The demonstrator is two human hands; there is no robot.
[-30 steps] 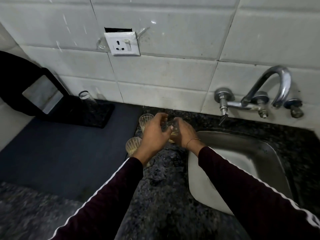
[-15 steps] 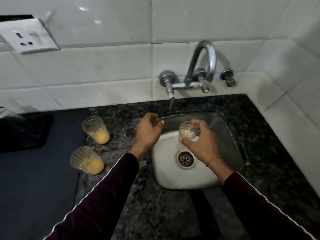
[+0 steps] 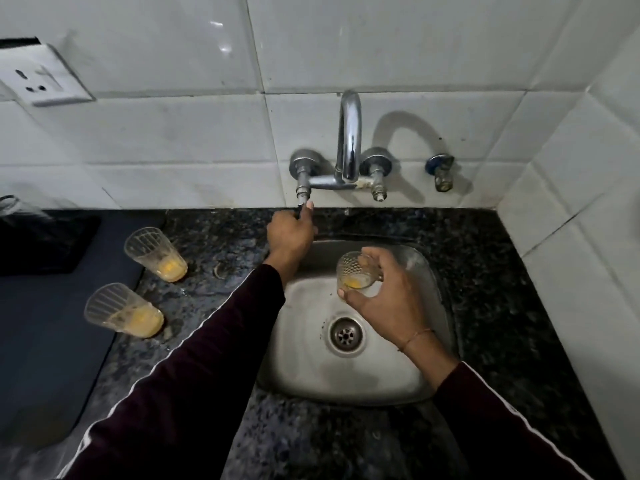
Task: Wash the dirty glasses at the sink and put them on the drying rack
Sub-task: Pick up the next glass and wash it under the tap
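My right hand [image 3: 388, 299] grips a small patterned glass [image 3: 356, 271] with yellow dregs, held above the steel sink [image 3: 353, 379]. My left hand [image 3: 291, 233] reaches up to the left tap handle [image 3: 303, 199] of the wall faucet [image 3: 349, 147], its fingers curled round the handle's lower end. No water runs from the spout. Two more dirty glasses with yellow residue stand on the granite counter left of the sink, one farther back [image 3: 156, 252] and one nearer [image 3: 121, 310].
A dark mat [image 3: 52, 323] covers the counter on the left, with a black rack [image 3: 41, 244] and a clear glass [image 3: 10, 206] at its back edge. A wall socket [image 3: 38, 77] sits upper left. A separate valve [image 3: 440, 171] sticks out right of the faucet. Tiled wall closes the right side.
My left hand has risen from the sink's edge to the left tap handle. The right hand with the glass has shifted right and lower over the basin. The view has moved closer.
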